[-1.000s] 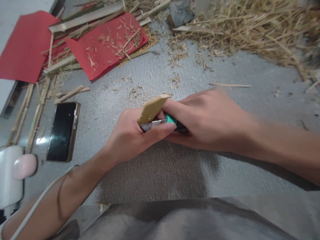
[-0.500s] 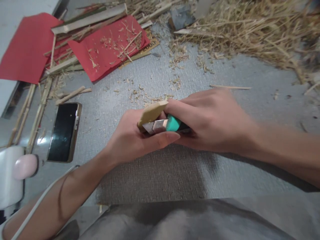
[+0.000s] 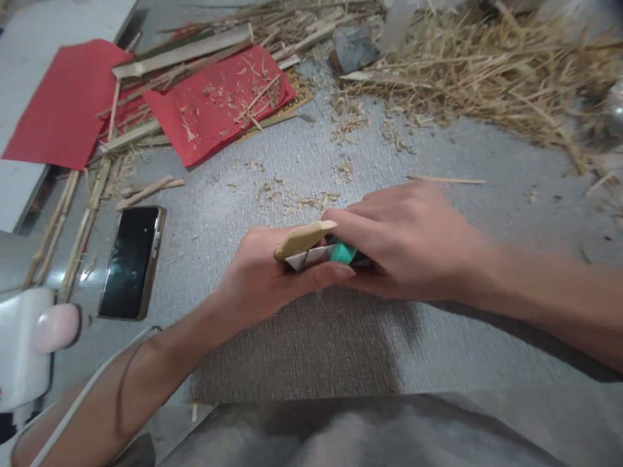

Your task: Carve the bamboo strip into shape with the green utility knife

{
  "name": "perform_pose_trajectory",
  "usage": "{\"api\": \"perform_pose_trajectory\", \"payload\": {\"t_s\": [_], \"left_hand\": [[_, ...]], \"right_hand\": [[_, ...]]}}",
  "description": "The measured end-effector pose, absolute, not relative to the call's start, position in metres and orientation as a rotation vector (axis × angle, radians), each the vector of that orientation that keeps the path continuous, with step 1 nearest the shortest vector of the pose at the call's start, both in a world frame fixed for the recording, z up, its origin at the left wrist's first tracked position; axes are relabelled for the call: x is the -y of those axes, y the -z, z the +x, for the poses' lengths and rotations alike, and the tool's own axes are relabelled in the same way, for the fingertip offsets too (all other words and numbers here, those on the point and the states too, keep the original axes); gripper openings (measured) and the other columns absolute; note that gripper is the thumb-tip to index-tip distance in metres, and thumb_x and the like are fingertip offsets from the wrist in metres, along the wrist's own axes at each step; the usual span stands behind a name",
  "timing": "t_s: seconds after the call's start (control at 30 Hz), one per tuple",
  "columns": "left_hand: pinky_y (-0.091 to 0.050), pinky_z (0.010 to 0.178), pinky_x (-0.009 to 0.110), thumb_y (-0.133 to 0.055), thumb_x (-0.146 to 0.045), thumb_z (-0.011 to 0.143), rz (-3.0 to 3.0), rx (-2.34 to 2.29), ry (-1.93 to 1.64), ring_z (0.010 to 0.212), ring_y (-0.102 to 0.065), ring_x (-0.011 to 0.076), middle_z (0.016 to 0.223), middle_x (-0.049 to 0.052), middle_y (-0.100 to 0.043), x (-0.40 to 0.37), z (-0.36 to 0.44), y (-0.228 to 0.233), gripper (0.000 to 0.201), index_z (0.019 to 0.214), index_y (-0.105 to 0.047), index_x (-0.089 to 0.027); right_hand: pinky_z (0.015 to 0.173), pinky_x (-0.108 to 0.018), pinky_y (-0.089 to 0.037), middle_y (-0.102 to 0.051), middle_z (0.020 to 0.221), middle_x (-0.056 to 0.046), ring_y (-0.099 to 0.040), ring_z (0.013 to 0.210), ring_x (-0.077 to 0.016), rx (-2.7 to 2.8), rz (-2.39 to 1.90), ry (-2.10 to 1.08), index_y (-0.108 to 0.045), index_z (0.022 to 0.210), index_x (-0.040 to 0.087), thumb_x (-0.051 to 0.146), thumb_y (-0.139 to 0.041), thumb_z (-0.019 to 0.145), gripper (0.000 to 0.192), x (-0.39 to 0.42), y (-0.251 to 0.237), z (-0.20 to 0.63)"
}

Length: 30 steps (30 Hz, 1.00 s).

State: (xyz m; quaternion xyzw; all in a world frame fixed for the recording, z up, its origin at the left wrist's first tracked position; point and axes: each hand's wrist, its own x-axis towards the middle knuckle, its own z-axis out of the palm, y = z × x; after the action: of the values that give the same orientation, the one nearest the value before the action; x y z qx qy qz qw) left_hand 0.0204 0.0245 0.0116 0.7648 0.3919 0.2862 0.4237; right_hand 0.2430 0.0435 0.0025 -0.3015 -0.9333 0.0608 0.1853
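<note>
Slanting over the counter (image 3: 311, 350), a yellowish wood piece (image 3: 300, 240) is gripped by the left hand (image 3: 256, 275), a green-collared tool (image 3: 343, 253) is grasped by the right hand (image 3: 413, 240), its metal part (image 3: 311, 258) set beside the wood, pale shavings (image 3: 345, 170) scattered just beyond.

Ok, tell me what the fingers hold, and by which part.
The left fingers hold a wooden strip by its lower part; the right fingers hold a knife by its mostly hidden handle.

Left hand (image 3: 263, 269) grips, thumb (image 3: 324, 279) toward three o'clock; right hand (image 3: 413, 240) curled; left forearm (image 3: 180, 353) toward eight, right forearm (image 3: 545, 292) four.
</note>
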Motion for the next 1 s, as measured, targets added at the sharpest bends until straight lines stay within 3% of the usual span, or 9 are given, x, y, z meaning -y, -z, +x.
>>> {"api": "perform_pose_trajectory", "payload": {"t_s": [0.2, 0.5, 0.67, 0.83, 1.0], "left_hand": [[-0.031, 0.046, 0.023, -0.080, -0.042, 0.096, 1.878, -0.887, -0.808, 0.051, -0.033, 0.0070, 0.058, -0.008, -0.042, -0.0247, 0.0217, -0.0086, 0.045, 0.067, -0.054, -0.020], [-0.027, 0.043, 0.021, -0.081, -0.035, 0.094, 1.817, -0.759, -0.720, 0.051, -0.029, 0.0055, 0.061, -0.009, -0.039, -0.0265, 0.0195, -0.0109, 0.038, 0.073, -0.053, -0.020], [-0.019, 0.040, 0.020, -0.086, -0.035, 0.092, 1.778, -0.696, -0.761, 0.050, -0.019, 0.0037, 0.058, -0.010, -0.034, -0.0282, 0.0203, -0.0092, 0.049, 0.068, -0.047, -0.018], [-0.024, 0.041, 0.020, -0.081, -0.039, 0.096, 1.764, -0.791, -0.724, 0.053, -0.022, 0.0060, 0.059, -0.009, -0.032, -0.0250, 0.0203, -0.0097, 0.048, 0.068, -0.048, -0.019], [-0.030, 0.042, 0.022, -0.083, -0.038, 0.092, 1.775, -0.834, -0.720, 0.050, -0.025, 0.0066, 0.056, -0.009, -0.036, -0.0235, 0.0203, -0.0124, 0.045, 0.070, -0.048, -0.021]], "right_hand": [[0.060, -0.036, -0.015, -0.062, 0.067, -0.001, -0.050, 0.060, -0.0207, 2.668, -0.863, -0.235, -0.063, 0.109, 0.024, 0.048, -0.039, 0.110, 0.034, -0.0430, -0.0079, 0.2408], [0.061, -0.034, -0.019, -0.060, 0.066, 0.001, -0.050, 0.061, -0.0188, 2.684, -0.862, -0.424, -0.062, 0.101, 0.024, 0.059, -0.034, 0.112, 0.046, -0.0422, -0.0088, 0.2420], [0.062, -0.035, -0.025, -0.061, 0.071, 0.001, -0.046, 0.061, -0.0166, 2.585, -0.751, -0.474, -0.060, 0.094, 0.023, 0.060, -0.030, 0.114, 0.052, -0.0422, -0.0044, 0.2435], [0.065, -0.034, -0.030, -0.063, 0.073, 0.001, -0.051, 0.065, -0.0152, 2.530, -0.741, -0.480, -0.060, 0.095, 0.022, 0.059, -0.031, 0.115, 0.051, -0.0444, -0.0047, 0.2434], [0.062, -0.035, -0.024, -0.063, 0.071, 0.001, -0.054, 0.064, -0.0173, 2.598, -0.822, -0.498, -0.060, 0.099, 0.023, 0.062, -0.034, 0.113, 0.049, -0.0440, -0.0068, 0.2445]]}}
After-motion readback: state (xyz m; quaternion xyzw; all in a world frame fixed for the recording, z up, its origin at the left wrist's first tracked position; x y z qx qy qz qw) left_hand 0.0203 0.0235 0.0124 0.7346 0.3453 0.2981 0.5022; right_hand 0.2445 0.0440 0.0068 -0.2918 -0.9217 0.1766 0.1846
